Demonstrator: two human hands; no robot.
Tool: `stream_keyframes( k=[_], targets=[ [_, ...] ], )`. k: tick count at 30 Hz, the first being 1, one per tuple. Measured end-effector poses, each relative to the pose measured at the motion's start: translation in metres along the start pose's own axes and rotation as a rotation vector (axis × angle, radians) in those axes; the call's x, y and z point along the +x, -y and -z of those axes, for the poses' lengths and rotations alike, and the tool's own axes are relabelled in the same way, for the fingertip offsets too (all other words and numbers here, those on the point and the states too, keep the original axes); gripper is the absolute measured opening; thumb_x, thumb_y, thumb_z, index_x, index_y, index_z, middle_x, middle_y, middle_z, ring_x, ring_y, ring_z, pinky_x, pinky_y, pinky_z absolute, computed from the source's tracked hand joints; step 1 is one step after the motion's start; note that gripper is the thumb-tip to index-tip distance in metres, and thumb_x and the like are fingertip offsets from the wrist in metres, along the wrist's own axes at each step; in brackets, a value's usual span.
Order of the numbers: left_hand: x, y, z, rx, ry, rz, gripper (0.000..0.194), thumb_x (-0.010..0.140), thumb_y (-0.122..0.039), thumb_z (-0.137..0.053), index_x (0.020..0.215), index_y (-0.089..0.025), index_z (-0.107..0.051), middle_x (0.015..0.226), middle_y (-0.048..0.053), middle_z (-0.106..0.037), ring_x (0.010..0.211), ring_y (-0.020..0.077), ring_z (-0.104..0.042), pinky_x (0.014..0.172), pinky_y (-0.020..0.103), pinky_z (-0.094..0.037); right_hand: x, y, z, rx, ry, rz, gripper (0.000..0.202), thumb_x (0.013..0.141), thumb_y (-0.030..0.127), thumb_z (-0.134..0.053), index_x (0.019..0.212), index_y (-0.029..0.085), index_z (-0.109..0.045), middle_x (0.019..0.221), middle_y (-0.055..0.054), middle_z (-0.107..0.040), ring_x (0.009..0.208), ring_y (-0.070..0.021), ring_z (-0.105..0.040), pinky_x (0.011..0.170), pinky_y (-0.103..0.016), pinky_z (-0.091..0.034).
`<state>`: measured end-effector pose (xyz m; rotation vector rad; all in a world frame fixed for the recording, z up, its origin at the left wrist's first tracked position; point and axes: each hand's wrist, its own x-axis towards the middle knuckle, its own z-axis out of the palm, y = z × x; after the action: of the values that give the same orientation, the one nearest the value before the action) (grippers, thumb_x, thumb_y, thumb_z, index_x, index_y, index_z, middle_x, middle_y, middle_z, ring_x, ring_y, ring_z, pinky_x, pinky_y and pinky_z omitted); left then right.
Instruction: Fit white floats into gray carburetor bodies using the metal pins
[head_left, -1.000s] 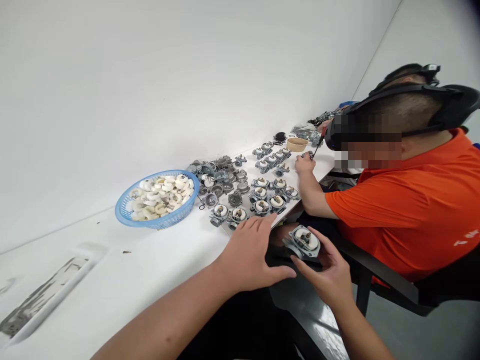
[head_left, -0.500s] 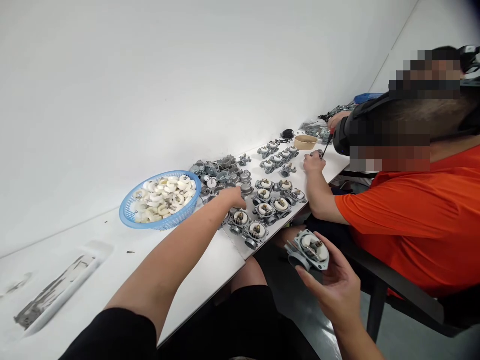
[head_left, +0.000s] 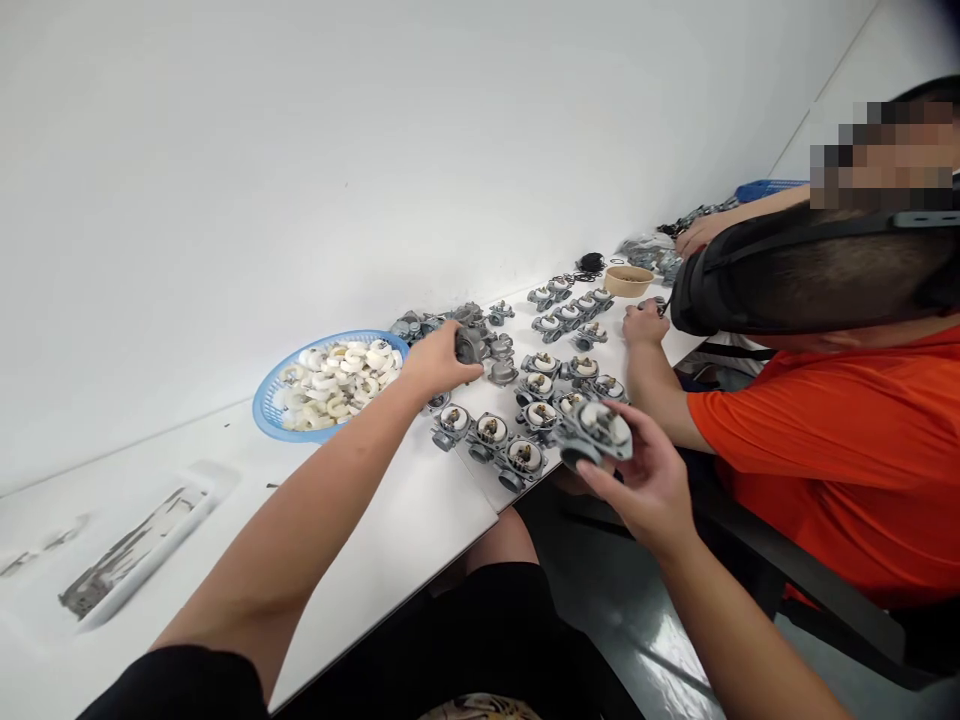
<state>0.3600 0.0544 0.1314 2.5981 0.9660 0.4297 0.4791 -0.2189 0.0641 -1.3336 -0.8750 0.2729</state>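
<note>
My left hand is closed round a grey metal part at the heap of similar metal parts by the wall. In my right hand is a metal carburetor body with a white ring-shaped float facing up, held over the table's front edge. Several like bodies with white floats stand in rows on the white table between my hands. A blue basket full of white floats sits left of the heap.
A person in an orange shirt sits at the right, one hand on a small part. Farther back are a cardboard bowl, black rings and bagged parts. A white tray with thin pieces lies front left.
My left hand has lifted back and left, now with a metal part in it. My right hand has moved up and left with its body, nearer the rows. The view has shifted slightly.
</note>
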Motion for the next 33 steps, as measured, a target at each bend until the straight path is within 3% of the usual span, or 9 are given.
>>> stream_keyframes(
  k=[3, 7, 10, 13, 16, 21, 27, 33],
  targets=[
    [-0.046, 0.023, 0.026, -0.266, -0.257, -0.001, 0.068, 0.074, -0.046, -0.068, 0.134, -0.025, -0.042, 0.12, 0.01, -0.065, 0.092, 0.0264, -0.066, 0.069, 0.036, -0.055, 0.046, 0.0, -0.027, 0.057, 0.049, 0.053, 0.085, 0.07, 0.04, -0.085, 0.142, 0.026, -0.042, 0.141, -0.014, -0.052, 0.125, -0.032, -0.059, 0.098, -0.043, -0.057],
    [-0.125, 0.063, 0.03, -0.528, -0.413, 0.112, 0.064, 0.071, -0.04, -0.071, 0.126, -0.021, -0.045, 0.122, 0.011, -0.063, 0.098, 0.0253, -0.065, 0.077, 0.038, -0.058, 0.099, -0.006, -0.069, -0.041, 0.136, -0.033, 0.092, 0.067, 0.05, -0.084, 0.144, 0.027, -0.039, 0.154, -0.014, -0.039, 0.143, -0.0368, -0.039, 0.111, -0.047, -0.045],
    [-0.185, 0.093, 0.019, -0.586, -0.342, 0.234, 0.063, 0.071, -0.044, -0.073, 0.123, -0.022, -0.046, 0.122, 0.011, -0.061, 0.095, 0.0251, -0.065, 0.078, 0.041, -0.059, 0.125, -0.017, -0.1, -0.094, 0.15, -0.118, 0.091, 0.062, 0.051, -0.085, 0.14, 0.028, -0.043, 0.157, -0.013, -0.033, 0.15, -0.0366, -0.024, 0.114, -0.049, -0.039],
    [-0.237, 0.117, 0.008, -0.578, -0.277, 0.334, 0.063, 0.07, -0.048, -0.072, 0.122, -0.023, -0.047, 0.12, 0.011, -0.063, 0.096, 0.0253, -0.066, 0.086, 0.045, -0.058, 0.141, -0.033, -0.124, -0.106, 0.171, -0.281, 0.094, 0.057, 0.05, -0.087, 0.137, 0.029, -0.044, 0.155, -0.017, -0.034, 0.147, -0.0372, -0.031, 0.105, -0.05, -0.046],
    [-0.273, 0.132, 0.001, -0.573, -0.293, 0.498, 0.064, 0.071, -0.058, -0.067, 0.122, -0.025, -0.047, 0.121, 0.011, -0.063, 0.096, 0.0283, -0.067, 0.086, 0.049, -0.057, 0.15, -0.046, -0.139, -0.16, 0.147, -0.332, 0.094, 0.053, 0.049, -0.087, 0.133, 0.028, -0.043, 0.152, -0.017, -0.036, 0.142, -0.0356, -0.036, 0.104, -0.048, -0.046],
    [-0.301, 0.143, -0.002, -0.486, -0.318, 0.664, 0.068, 0.068, -0.062, -0.067, 0.123, -0.027, -0.046, 0.119, 0.013, -0.065, 0.106, 0.0364, -0.067, 0.093, 0.056, -0.052, 0.155, -0.055, -0.148, -0.263, 0.092, -0.341, 0.091, 0.054, 0.047, -0.086, 0.127, 0.024, -0.037, 0.145, -0.019, -0.039, 0.128, -0.034, -0.048, 0.101, -0.046, -0.047],
    [-0.306, 0.154, -0.007, -0.614, -0.415, 0.714, 0.072, 0.064, -0.059, -0.072, 0.123, -0.026, -0.047, 0.121, 0.013, -0.066, 0.106, 0.0355, -0.067, 0.095, 0.055, -0.052, 0.152, -0.06, -0.149, -0.326, 0.104, -0.371, 0.084, 0.058, 0.047, -0.082, 0.124, 0.027, -0.033, 0.123, -0.011, -0.051, 0.101, -0.0251, -0.059, 0.081, -0.036, -0.054],
    [-0.308, 0.163, -0.01, -0.735, -0.449, 0.703, 0.071, 0.065, -0.057, -0.073, 0.123, -0.025, -0.048, 0.123, 0.012, -0.064, 0.105, 0.0323, -0.067, 0.1, 0.055, -0.051, 0.141, -0.059, -0.146, -0.394, 0.192, -0.352, 0.08, 0.055, 0.044, -0.085, 0.115, 0.024, -0.037, 0.121, -0.011, -0.05, 0.107, -0.0264, -0.052, 0.086, -0.035, -0.05]
  ],
)
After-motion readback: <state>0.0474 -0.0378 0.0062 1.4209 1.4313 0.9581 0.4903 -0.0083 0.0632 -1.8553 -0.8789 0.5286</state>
